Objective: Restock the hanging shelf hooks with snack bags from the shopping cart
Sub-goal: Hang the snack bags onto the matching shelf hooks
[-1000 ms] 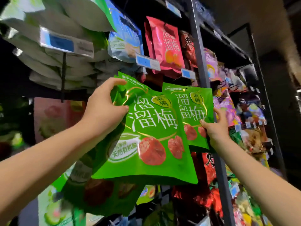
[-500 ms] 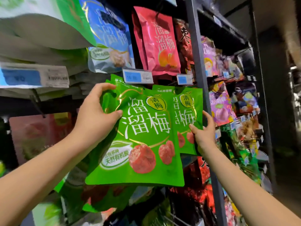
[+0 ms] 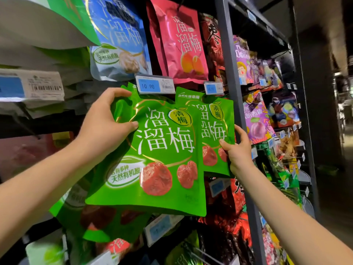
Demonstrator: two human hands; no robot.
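Note:
A large green plum snack bag [image 3: 158,165] fills the middle of the view, held up against the hanging shelf. My left hand [image 3: 104,125] grips its upper left corner, thumb on the front. Its top edge sits just under the price tag [image 3: 154,86] reading 10 90; the hook behind is hidden. A second green bag [image 3: 214,131] hangs just behind and to the right. My right hand [image 3: 237,148] pinches that bag's lower right edge. More green bags [image 3: 107,224] hang below and behind the front one. The shopping cart is out of view.
Blue bag [image 3: 118,41] and red bag [image 3: 181,41] hang on the row above. A dark metal upright [image 3: 232,73] stands right of the green bags, with purple bags [image 3: 256,121] and other snacks beyond. White bags and a price label [image 3: 30,86] jut out at left.
The view has closed in on the shelf. Both hands keep their grips, and the front green bag's top has risen closer to the 10 90 price tag.

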